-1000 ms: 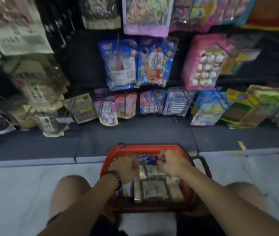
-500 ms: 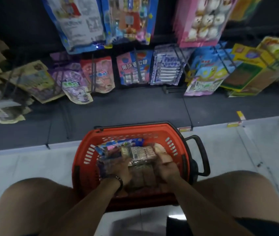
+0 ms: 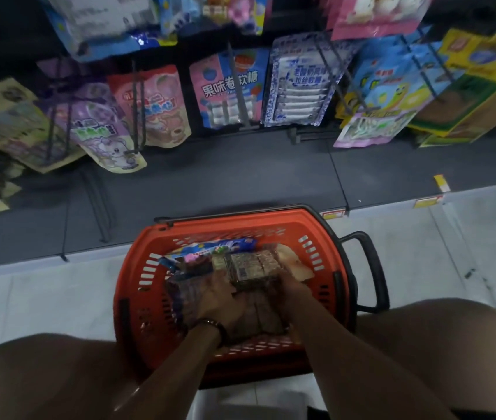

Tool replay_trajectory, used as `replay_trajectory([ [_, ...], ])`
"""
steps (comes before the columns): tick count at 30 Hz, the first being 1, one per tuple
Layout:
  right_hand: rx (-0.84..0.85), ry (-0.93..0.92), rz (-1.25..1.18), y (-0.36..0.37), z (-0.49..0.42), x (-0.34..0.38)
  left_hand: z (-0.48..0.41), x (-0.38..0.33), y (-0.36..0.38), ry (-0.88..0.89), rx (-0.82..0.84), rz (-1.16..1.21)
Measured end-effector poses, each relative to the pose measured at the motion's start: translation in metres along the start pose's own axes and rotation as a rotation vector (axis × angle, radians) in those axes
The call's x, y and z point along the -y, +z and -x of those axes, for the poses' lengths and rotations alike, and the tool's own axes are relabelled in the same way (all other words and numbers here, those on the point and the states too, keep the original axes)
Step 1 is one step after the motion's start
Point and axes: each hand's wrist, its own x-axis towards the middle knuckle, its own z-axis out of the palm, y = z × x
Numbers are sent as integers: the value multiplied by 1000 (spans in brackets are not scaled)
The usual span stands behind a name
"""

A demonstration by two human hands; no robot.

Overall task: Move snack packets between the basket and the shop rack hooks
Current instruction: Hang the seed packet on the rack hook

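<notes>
Where two hands point(image 3: 219, 301) point(image 3: 289, 291) meet, one basket point(image 3: 325, 237).

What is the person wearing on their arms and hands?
Both arms are bare, with no sleeves showing and no gloves on either hand. The left hand has a dark band with a brownish glint around its wrist, maybe a watch or bracelet. The right hand and its wrist wear nothing.

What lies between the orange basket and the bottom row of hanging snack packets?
In the head view, only bare dark grey shelf base lies between the orange basket and the hanging snack packets.
</notes>
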Motion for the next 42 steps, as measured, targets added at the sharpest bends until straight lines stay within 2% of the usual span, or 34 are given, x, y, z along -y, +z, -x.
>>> replay_trajectory([
  [6,-4,-50,-8,7,26,22,0,3,-10,-97,-11,57],
  [9,-100,8,12,2,61,37,8,6,-18,-72,-54,56],
  [11,-136,-24,-13,-2,78,41,30,-3,-25,-20,-4,-22],
  [14,-111,-127,-2,2,112,40,62,-10,-28,11,75,-50],
  [19,-131,-350,75,-2,164,46,85,9,-45,18,92,79],
  [23,47,-560,118,-12,223,65,117,-10,-87,110,7,113],
  [26,197,-655,155,-17,267,82,135,-21,-118,259,-48,270],
  [30,392,-773,202,-15,334,112,178,-53,-163,363,50,496],
  [35,492,-956,245,-2,421,149,213,-89,-212,547,108,609],
  [39,573,-1092,345,12,489,176,240,-122,-257,695,15,745],
  [42,612,-1161,453,19,536,192,265,-142,-293,811,-41,758],
])
